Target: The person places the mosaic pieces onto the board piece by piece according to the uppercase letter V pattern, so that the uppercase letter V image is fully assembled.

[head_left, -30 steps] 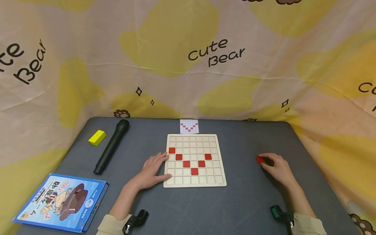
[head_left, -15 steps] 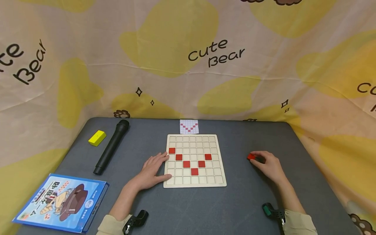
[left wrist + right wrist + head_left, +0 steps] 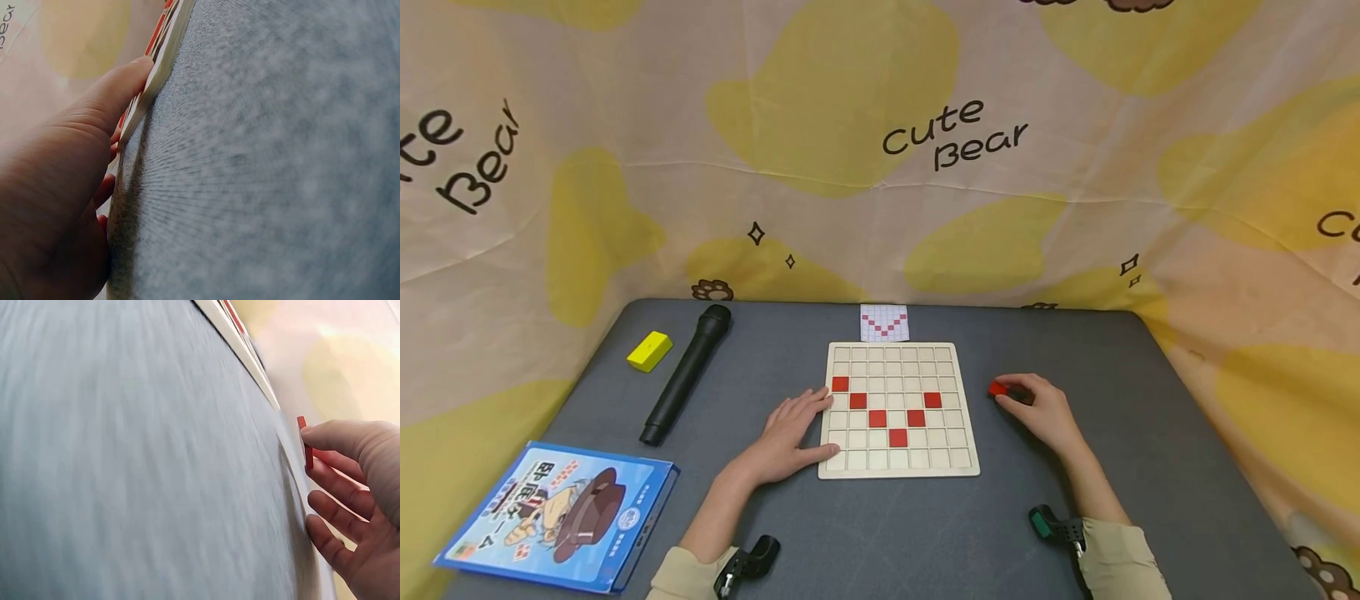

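A pale square board [image 3: 898,471] with a grid of cells lies mid-table; several red tiles [image 3: 898,437] sit in its cells, most of them along a V. My left hand [image 3: 786,437] rests at the board's left edge, fingertips and thumb touching the rim, fingers fairly straight. In the left wrist view the thumb [image 3: 106,94] lies on that edge. Right of the board, my right hand [image 3: 1041,412] pinches a small red tile [image 3: 997,388] between thumb and fingers. Seen from the right wrist, the thin tile [image 3: 309,456] stands edge-on and the other fingers are loosely bent.
Behind the board lies a small card [image 3: 884,323] printed with a red V pattern. To the left are a black microphone [image 3: 685,375], a yellow block [image 3: 650,352] and a blue box [image 3: 557,517] with a cartoon hat. A patterned cloth [image 3: 880,167] hangs behind the grey table [image 3: 940,542].
My right hand has moved left toward the board, carrying the red tile from the right part of the table. The left hand and board have stayed in place.
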{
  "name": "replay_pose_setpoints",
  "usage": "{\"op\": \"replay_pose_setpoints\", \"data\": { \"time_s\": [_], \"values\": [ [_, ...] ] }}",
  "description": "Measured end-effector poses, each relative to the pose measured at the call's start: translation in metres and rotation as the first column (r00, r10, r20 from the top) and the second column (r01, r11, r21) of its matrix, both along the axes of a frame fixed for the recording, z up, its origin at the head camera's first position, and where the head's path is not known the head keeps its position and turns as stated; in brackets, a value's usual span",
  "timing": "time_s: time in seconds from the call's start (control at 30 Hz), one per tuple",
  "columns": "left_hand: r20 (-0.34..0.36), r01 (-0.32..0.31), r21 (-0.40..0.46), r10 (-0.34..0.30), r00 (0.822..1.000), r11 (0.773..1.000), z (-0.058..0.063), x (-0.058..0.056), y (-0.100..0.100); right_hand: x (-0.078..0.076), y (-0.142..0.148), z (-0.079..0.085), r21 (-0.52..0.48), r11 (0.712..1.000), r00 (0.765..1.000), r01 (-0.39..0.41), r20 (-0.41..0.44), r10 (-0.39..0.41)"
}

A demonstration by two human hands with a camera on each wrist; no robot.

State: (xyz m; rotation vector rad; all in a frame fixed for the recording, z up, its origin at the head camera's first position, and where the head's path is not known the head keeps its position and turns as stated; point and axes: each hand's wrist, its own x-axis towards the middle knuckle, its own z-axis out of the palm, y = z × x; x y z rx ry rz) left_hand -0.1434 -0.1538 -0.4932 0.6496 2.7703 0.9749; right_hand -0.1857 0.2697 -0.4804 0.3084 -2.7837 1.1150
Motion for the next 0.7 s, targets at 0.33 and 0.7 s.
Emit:
{"op": "replay_pose_setpoints", "data": {
  "time_s": [0.33,0.7],
  "values": [
    [0.004,-0.007,-0.002,0.007,1.000,1.000,0.001,0.001,-0.001,-0.014,-0.042,0.001,-0.035,0.995,0.996,-0.091,0.000,0.091],
    [0.013,-0.011,-0.012,0.011,1.000,1.000,0.001,0.002,0.001,-0.025,-0.057,-0.003,0.010,0.987,0.987,-0.158,-0.036,0.158]
  ]
}}
